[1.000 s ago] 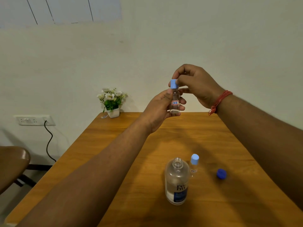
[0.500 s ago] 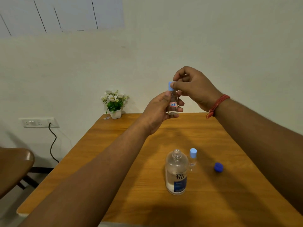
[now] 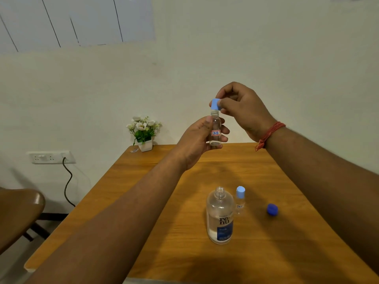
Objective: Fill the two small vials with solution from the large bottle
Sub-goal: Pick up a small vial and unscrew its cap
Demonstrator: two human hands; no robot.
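My left hand (image 3: 198, 138) grips a small clear vial (image 3: 215, 130) with a red-edged label, held upright above the table's far end. My right hand (image 3: 242, 109) pinches the vial's light blue cap (image 3: 215, 104) just above its bare threaded neck. The large clear bottle (image 3: 220, 217) with a blue label stands uncapped on the wooden table (image 3: 256, 177), a little liquid at its bottom. A second small vial (image 3: 240, 200) with a light blue cap stands right beside it. The bottle's dark blue cap (image 3: 272, 209) lies further right.
A small white pot of flowers (image 3: 144, 133) sits at the table's far left corner. A brown chair (image 3: 18, 212) stands to the left of the table. A wall socket with a black cord (image 3: 51, 157) is behind it.
The light blue cap has come off the held vial and sits lifted just above the neck in my right hand. Both hands stay raised in the same spot.
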